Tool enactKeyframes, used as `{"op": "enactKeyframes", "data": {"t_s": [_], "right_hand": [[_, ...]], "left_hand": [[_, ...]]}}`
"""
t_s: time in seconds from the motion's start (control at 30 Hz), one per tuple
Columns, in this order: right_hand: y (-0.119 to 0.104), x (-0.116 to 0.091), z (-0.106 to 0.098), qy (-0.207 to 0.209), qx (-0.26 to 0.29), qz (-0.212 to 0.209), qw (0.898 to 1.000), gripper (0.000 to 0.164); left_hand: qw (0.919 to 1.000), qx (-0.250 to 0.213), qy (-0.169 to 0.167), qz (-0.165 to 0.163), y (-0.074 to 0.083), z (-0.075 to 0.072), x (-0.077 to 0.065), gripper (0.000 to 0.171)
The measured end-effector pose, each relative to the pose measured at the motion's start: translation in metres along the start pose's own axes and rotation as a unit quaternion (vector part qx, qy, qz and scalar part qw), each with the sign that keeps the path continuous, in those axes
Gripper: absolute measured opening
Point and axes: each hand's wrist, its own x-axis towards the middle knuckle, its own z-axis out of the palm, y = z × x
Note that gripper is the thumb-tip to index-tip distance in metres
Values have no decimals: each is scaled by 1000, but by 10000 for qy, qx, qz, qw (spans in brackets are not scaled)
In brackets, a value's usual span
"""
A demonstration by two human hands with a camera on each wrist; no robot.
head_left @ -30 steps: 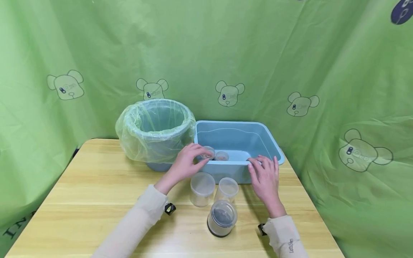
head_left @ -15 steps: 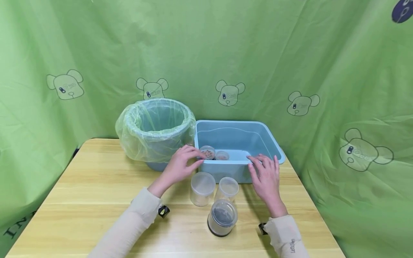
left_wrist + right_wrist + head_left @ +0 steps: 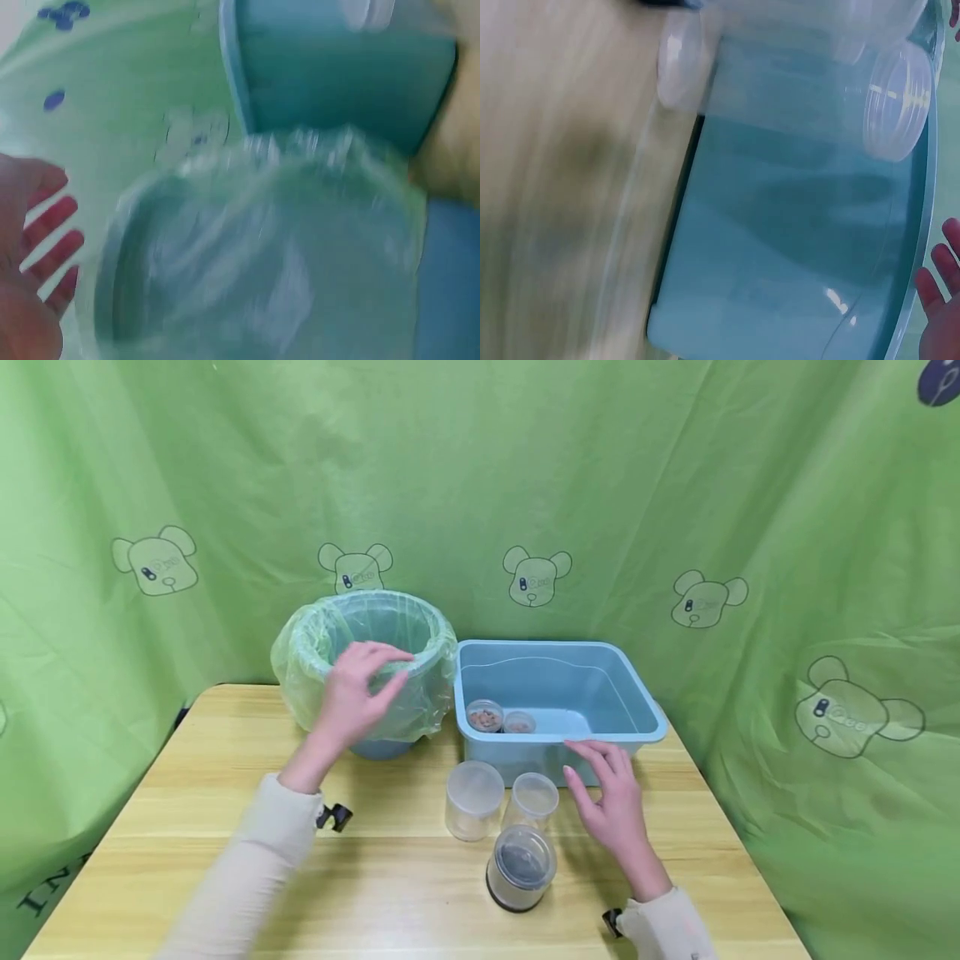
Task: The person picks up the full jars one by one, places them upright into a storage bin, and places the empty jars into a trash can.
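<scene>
My left hand is raised in front of the lined bin, overlapping its near rim in the head view. Its thumb and fingers stand apart with nothing between them. My right hand hovers by the front rim of the blue tub, fingers loosely bent and holding nothing. Inside the tub's left front corner sit a clear container with brownish bits and a smaller container. Just left of my right hand stand a wide clear jar, a narrower clear jar and a dark-based jar.
A thin green bag drapes over the bin's rim. Bin and tub stand side by side at the back of the wooden table. Behind them hangs a green curtain with printed bear heads.
My left hand has moved from the tub's left front corner leftward and up to the bin, uncovering the container there. My right hand has drawn back slightly from the tub's rim.
</scene>
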Motion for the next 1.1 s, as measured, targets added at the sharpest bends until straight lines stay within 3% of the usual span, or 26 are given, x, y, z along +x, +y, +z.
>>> {"op": "enactKeyframes", "data": {"t_s": [0.13,0.3,0.47,0.63,0.77,0.9,1.1], "right_hand": [[-7,-6,-1,-414,181,202,9988,39],[-11,-14,2,-1279,329,828,9878,41],[-11,-19,5,-1795,465,1066,9769,49],[-13,-18,8,-2078,486,1066,9711,55],[-13,-16,10,-2246,442,1129,9669,55],[-14,-15,10,-2407,390,1152,9630,55],[-14,-15,9,-2531,357,1201,9593,55]], "left_hand": [[9949,105,499,-869,-24,-24,6,27],[9727,-28,986,-2102,-58,-43,3,37],[9493,-203,840,-3023,-71,-50,-7,54],[9397,-635,712,-3284,-75,-49,-11,62],[9351,-840,799,-3348,-77,-47,-11,64],[9347,-749,857,-3368,-77,-48,-12,65],[9368,-505,648,-3400,-74,-57,-11,65]]}}
